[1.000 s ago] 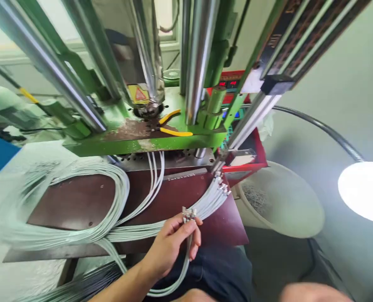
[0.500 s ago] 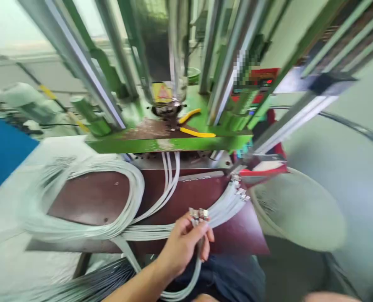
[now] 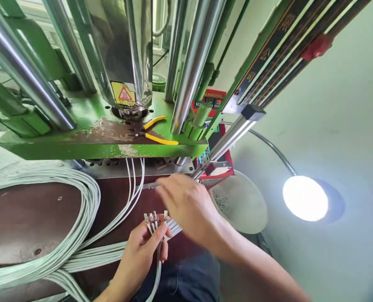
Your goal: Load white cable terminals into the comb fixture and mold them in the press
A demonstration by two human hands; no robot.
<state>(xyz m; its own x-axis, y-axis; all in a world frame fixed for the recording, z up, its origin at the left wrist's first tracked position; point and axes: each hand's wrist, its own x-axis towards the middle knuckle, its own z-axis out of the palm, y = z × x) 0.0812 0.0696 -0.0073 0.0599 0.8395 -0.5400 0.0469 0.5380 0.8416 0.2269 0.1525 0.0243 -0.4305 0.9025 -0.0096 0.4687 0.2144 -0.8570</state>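
My left hand pinches several white cables just under their metal connector ends, which point up and are fanned apart. Above and to the right of them, my right hand reaches over the table, blurred by motion; whatever its fingers hold, if anything, is hidden. Behind that hand lies a bundle of white cables, its far end covered by the hand. More white cables lie coiled on the dark red table, and a few run up under the green machine plate.
Yellow-handled pliers rest on the machine plate. Steel columns rise from it. A metal rail slants at the right, near a pale round container and a lit lamp. A metal strip lies behind my hands.
My right hand has come in from the right, over the bundle's connector ends. The connectors in my left hand are more spread out. The view has shifted right, bringing the lamp fully into sight.
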